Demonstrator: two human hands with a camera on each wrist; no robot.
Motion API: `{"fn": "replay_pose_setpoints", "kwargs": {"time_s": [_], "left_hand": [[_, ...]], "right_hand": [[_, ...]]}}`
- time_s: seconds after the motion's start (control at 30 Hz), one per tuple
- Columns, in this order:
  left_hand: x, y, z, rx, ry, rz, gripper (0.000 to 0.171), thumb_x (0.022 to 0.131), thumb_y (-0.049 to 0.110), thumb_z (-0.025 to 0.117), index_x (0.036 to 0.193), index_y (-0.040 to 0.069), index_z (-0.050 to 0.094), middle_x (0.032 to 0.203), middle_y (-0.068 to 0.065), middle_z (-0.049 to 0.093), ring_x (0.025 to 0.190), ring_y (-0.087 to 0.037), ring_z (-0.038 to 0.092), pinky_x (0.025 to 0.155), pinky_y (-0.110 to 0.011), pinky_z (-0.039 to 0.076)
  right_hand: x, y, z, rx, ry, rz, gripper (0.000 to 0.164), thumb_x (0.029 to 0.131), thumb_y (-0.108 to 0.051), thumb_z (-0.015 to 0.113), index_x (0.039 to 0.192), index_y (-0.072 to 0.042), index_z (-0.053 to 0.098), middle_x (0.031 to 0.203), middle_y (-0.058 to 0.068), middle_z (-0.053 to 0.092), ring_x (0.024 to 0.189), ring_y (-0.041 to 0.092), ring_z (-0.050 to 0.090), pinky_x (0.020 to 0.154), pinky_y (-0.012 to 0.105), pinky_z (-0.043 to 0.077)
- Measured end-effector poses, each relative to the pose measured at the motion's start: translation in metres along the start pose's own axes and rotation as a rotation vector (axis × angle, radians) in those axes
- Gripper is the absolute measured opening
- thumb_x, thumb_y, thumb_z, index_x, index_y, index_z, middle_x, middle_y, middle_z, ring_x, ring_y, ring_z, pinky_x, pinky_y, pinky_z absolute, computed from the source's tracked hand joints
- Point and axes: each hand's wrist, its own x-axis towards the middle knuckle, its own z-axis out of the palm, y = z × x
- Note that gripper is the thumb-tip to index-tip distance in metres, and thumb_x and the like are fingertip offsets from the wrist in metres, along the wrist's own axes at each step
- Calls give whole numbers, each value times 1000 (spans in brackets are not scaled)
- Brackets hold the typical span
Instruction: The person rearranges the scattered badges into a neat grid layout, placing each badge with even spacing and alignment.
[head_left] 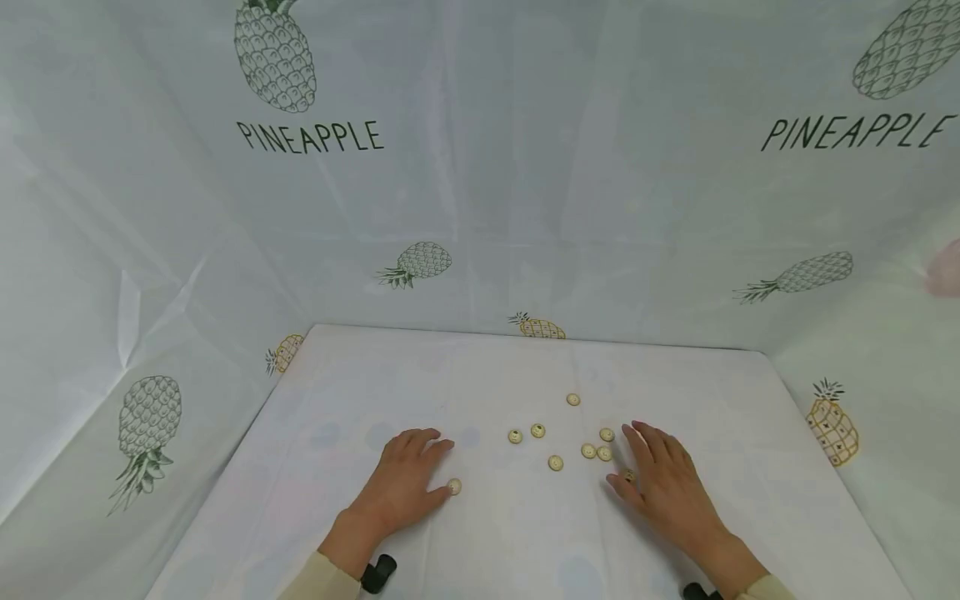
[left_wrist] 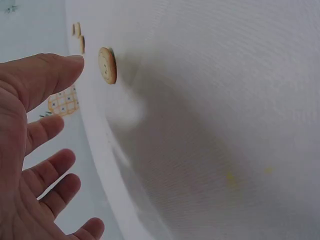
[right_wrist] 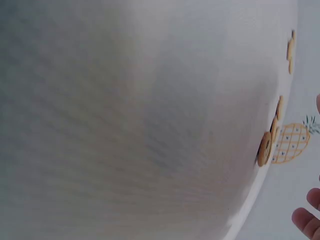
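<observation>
Pale, softly creased sheeting (head_left: 525,208) hangs around my table (head_left: 465,367), whose white covering bears faint bluish dots. Outlined pineapples decorate the sheeting, some green, some yellow with a lattice skin, like the yellow pineapple (head_left: 832,429) between 3 and 4 o'clock in the head view. Dark hand-drawn capitals spell "PINEAPPLE" twice: one word (head_left: 310,137) between 10 and 11 o'clock, the other (head_left: 858,132) near 2.

My left hand (head_left: 408,477) hovers with its fingers spread and loosely bent, the grip slack. One round button (head_left: 454,486), tan and wood-like, with a raised rim and small holes, lies just beside my thumb, at 3 o'clock from that hand.

My right hand (head_left: 667,490) is likewise spread and relaxed. Another button (head_left: 628,476) sits near its thumb and forefinger, between 9 and 10 o'clock; three buttons (head_left: 604,453) cluster farther off at 10 o'clock. Four more lie scattered between my hands, with the farthest button (head_left: 573,399) at 12 o'clock of that group.

Cream sleeves (head_left: 321,579) end at my wrists, beside black fittings (head_left: 378,575).
</observation>
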Motion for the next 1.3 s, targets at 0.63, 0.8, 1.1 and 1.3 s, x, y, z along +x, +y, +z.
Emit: {"fn": "replay_pose_setpoints", "kwargs": {"time_s": [0.63, 0.8, 1.1, 1.3], "left_hand": [[6, 2, 18, 8, -47, 111, 16, 97, 34, 77, 110, 25, 71, 109, 7, 64, 99, -16, 53, 86, -47, 44], [7, 6, 18, 7, -64, 67, 29, 96, 40, 78, 115, 20, 69, 111, 5, 65, 104, -19, 56, 92, -49, 49], [5, 8, 23, 86, -48, 82, 22, 100, 37, 73, 115, 21, 69, 116, 5, 64, 107, -18, 55, 91, -46, 48], [-4, 14, 25, 232, 0, 116, 26, 98, 36, 75, 110, 17, 63, 109, 2, 59, 101, -19, 51, 89, -46, 45]], "right_hand": [[18, -5, 16, -41, 28, -140, 50, 86, -31, 82, 123, -3, 63, 117, 14, 62, 106, 33, 58, 86, 53, 48], [20, -5, 17, -57, 31, -163, 47, 86, -29, 83, 120, -3, 63, 115, 14, 63, 105, 33, 59, 84, 52, 50], [24, -6, 17, -58, 18, -171, 39, 91, -32, 76, 117, -5, 63, 113, 11, 62, 102, 31, 59, 84, 49, 48], [36, -7, 19, -60, 27, -179, 37, 88, -28, 80, 112, -5, 63, 107, 9, 61, 99, 28, 57, 83, 48, 47]]}}
